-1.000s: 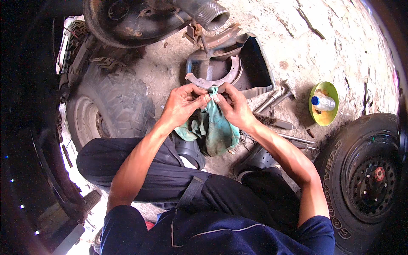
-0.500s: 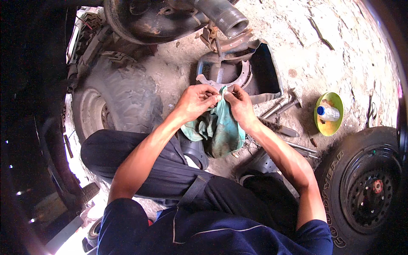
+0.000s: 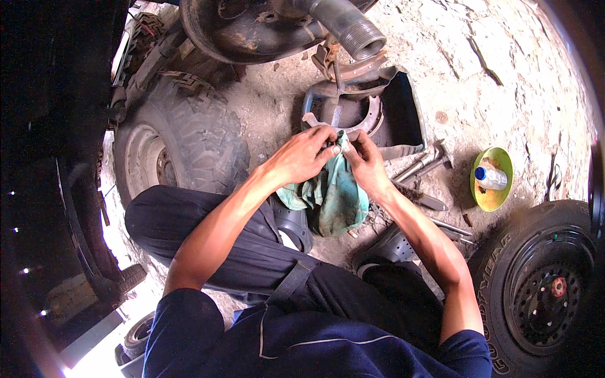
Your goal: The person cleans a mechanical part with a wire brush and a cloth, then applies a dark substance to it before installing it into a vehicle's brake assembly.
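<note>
Green cloth hangs pinched by left hand and right hand.

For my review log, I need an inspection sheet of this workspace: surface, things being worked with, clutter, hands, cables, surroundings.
Surface: rough, pale grey floor, gritty and cracked.
Job's things: stained green fabric cloth, bunched at the top, hanging in folds; contents, if any, cannot be told.
Clutter: metal-headed hammer; lime-green round bowl with a blue-capped clear plastic bottle lying in it; dark open container, overlapped in view by a curved grey metal piece.
Hands: left hand and right hand pinch the cloth's upper end.
Cables: nothing seen for certain.
Surroundings: worn grey tyre leftward; black tyre rightward; threaded grey metal tube ahead.
</note>
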The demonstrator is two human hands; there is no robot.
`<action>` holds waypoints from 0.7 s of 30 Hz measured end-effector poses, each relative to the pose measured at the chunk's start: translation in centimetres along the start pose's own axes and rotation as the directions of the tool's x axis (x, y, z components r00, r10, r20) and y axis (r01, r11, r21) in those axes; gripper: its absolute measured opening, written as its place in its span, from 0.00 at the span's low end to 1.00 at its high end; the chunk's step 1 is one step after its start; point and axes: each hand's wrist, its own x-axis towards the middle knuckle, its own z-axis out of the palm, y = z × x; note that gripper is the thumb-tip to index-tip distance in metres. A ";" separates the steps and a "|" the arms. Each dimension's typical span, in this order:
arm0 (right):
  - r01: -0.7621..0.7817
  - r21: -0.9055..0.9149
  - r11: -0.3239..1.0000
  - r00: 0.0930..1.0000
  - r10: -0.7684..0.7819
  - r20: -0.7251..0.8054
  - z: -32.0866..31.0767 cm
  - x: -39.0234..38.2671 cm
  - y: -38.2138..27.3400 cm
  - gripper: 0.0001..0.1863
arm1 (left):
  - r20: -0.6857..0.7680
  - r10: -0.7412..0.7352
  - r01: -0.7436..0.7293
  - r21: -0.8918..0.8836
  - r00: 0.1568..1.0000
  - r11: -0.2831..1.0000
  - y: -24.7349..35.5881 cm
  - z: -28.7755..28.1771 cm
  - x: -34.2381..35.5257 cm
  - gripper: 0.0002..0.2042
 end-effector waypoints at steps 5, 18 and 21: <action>0.111 -0.105 0.988 0.994 -0.110 0.013 0.4 -0.9 -1.1 0.04 | -0.072 0.240 -0.219 0.220 0.968 0.951 -0.2 0.2 -0.3 0.10; 0.417 -0.378 0.827 0.904 -0.420 0.078 1.3 -2.2 -2.0 0.06 | -0.339 0.084 -0.087 0.005 0.937 0.996 -0.5 3.2 -2.1 0.12; 0.593 -0.406 0.695 0.797 -0.578 0.176 1.0 -1.8 -1.4 0.09 | -0.366 -0.102 0.054 -0.139 0.925 0.989 1.1 3.3 -1.6 0.16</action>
